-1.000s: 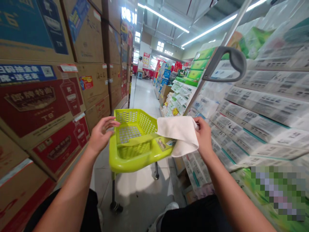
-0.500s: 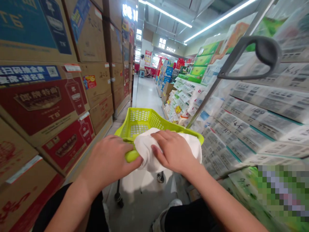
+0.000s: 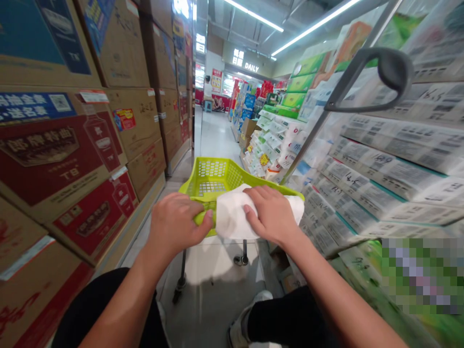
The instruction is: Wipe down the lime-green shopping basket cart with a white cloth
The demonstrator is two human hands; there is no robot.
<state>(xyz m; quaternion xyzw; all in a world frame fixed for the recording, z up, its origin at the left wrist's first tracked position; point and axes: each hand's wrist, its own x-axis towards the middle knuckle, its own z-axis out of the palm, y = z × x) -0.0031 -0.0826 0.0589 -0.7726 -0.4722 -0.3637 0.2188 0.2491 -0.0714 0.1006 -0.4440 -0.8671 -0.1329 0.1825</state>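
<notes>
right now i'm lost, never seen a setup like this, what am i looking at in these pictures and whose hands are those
There is no machine here: these are a person's own bare hands, and every picture comes from one camera worn on that person's head, looking forward and down. The left hand grips the handle of a yellow-green wheeled cart. The right hand holds a white cloth, which is draped over the same handle. Around the cart is a shop aisle, with stacked cartons on the left and wrapped packs on the right.
</notes>
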